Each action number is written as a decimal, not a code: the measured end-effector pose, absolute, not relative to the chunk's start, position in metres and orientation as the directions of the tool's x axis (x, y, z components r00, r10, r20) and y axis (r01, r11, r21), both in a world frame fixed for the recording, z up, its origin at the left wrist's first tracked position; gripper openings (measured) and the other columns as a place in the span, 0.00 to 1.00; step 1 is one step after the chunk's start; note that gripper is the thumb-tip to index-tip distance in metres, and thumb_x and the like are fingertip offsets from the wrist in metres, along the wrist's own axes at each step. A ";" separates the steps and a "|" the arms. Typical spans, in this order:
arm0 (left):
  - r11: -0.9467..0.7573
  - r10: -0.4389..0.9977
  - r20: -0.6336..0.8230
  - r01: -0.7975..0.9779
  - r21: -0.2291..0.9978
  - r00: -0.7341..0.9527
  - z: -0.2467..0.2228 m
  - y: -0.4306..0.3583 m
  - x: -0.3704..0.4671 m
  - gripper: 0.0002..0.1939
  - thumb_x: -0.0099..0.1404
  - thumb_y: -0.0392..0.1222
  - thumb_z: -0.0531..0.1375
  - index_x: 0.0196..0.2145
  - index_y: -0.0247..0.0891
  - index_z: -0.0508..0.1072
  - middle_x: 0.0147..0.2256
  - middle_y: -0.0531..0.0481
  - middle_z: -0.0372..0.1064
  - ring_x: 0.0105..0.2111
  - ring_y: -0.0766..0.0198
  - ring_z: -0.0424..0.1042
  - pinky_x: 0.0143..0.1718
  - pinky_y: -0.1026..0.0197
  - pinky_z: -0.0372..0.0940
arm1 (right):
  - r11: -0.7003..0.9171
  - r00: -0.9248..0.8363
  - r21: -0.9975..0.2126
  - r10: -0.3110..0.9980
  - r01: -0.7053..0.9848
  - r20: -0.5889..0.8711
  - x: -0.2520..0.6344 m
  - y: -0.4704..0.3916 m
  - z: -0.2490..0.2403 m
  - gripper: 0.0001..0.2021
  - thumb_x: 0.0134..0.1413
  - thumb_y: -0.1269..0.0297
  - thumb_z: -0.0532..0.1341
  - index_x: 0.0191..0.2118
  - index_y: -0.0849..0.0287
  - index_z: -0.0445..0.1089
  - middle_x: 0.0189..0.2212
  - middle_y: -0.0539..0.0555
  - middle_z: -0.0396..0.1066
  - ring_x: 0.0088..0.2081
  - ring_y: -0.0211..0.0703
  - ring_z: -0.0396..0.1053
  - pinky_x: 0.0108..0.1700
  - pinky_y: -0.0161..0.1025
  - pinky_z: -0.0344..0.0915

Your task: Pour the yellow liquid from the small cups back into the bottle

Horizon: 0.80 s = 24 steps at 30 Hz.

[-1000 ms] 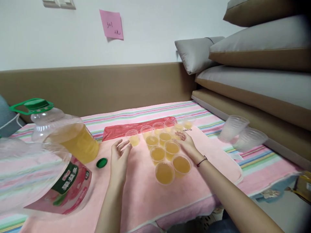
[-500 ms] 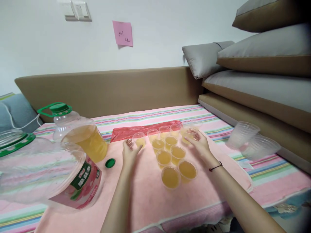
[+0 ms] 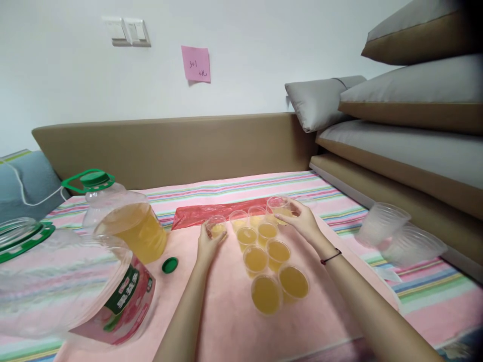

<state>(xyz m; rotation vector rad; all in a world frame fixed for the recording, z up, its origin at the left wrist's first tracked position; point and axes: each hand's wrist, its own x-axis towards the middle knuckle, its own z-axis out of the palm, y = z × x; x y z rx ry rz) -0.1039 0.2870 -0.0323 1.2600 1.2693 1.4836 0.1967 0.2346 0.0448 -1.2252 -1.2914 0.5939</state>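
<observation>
My left hand [image 3: 207,246] is curled round the left-hand plastic cup [image 3: 217,229], which has a little yellow drink in it. My right hand [image 3: 305,221] grips another clear cup [image 3: 278,207] with yellow drink, just above the far right of the group. Between my hands stand several more filled cups, among them a fuller near one [image 3: 266,294] and its neighbour [image 3: 293,281]. Their drink looks darker than that in the far row. The cup in my right hand overlaps the far row, so what lies behind it is partly hidden.
Left of my arm are a large jug with yellow drink [image 3: 141,234], an empty-looking labelled jug [image 3: 128,301] and a green cap [image 3: 169,265]. A red plastic bag [image 3: 192,215] lies behind the cups. Stacked empty cups [image 3: 383,223] lie at right, by piled cushions [image 3: 407,136].
My right hand has carried its cup leftward, toward the far row. My left hand has moved in from beside the left cup and closed round it. The view has tilted slightly upward.
</observation>
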 end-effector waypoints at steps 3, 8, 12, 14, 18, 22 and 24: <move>-0.185 0.960 0.191 0.048 0.982 -0.203 -0.030 0.287 -0.103 0.33 0.46 0.42 0.73 0.48 0.41 0.67 0.47 0.45 0.73 0.45 0.56 0.76 0.54 0.45 0.67 | 0.285 0.239 -0.888 0.892 0.362 0.384 0.197 0.244 0.046 0.33 0.38 0.52 0.73 0.52 0.60 0.74 0.49 0.60 0.75 0.51 0.58 0.71 0.53 0.53 0.66; -0.194 0.952 0.208 0.084 0.977 -0.223 -0.012 0.283 -0.101 0.32 0.49 0.48 0.71 0.50 0.41 0.66 0.45 0.45 0.72 0.42 0.56 0.75 0.45 0.51 0.70 | 0.286 0.188 -0.839 0.893 0.463 0.408 0.199 0.254 0.042 0.32 0.40 0.52 0.71 0.54 0.59 0.73 0.49 0.59 0.76 0.49 0.57 0.72 0.52 0.52 0.67; -0.215 0.958 0.236 0.141 0.967 -0.163 0.011 0.280 -0.098 0.34 0.49 0.48 0.70 0.53 0.41 0.67 0.44 0.46 0.72 0.40 0.56 0.75 0.42 0.53 0.70 | 0.288 0.169 -0.815 0.892 0.502 0.419 0.201 0.255 0.040 0.30 0.43 0.51 0.70 0.54 0.59 0.73 0.48 0.59 0.76 0.47 0.56 0.73 0.51 0.52 0.68; -0.232 0.958 0.255 0.176 0.957 -0.128 0.023 0.279 -0.097 0.33 0.48 0.46 0.70 0.52 0.42 0.69 0.46 0.46 0.73 0.43 0.55 0.74 0.45 0.53 0.69 | 0.292 0.162 -0.800 0.888 0.524 0.430 0.201 0.256 0.040 0.29 0.44 0.52 0.69 0.53 0.58 0.73 0.49 0.59 0.75 0.48 0.56 0.73 0.51 0.52 0.68; -0.313 0.942 0.336 0.310 0.898 -0.021 0.042 0.277 -0.093 0.30 0.50 0.43 0.69 0.51 0.42 0.69 0.51 0.45 0.72 0.50 0.52 0.72 0.50 0.51 0.66 | 0.289 0.139 -0.766 0.888 0.574 0.438 0.202 0.259 0.040 0.28 0.43 0.55 0.70 0.53 0.56 0.73 0.51 0.59 0.74 0.50 0.57 0.72 0.53 0.53 0.68; -0.290 0.948 0.318 0.472 0.832 0.022 0.057 0.273 -0.091 0.30 0.52 0.41 0.67 0.53 0.43 0.67 0.52 0.45 0.73 0.52 0.52 0.72 0.51 0.52 0.66 | 0.280 0.104 -0.723 0.893 0.632 0.437 0.202 0.263 0.040 0.27 0.42 0.60 0.69 0.53 0.56 0.74 0.52 0.59 0.73 0.51 0.58 0.71 0.55 0.54 0.67; -0.254 0.956 0.290 0.576 0.777 0.030 0.063 0.270 -0.091 0.30 0.52 0.39 0.66 0.54 0.44 0.66 0.51 0.46 0.74 0.52 0.52 0.73 0.49 0.54 0.66 | 0.272 0.089 -0.700 0.897 0.660 0.433 0.202 0.264 0.041 0.28 0.41 0.62 0.69 0.54 0.56 0.73 0.52 0.59 0.73 0.52 0.58 0.71 0.55 0.54 0.67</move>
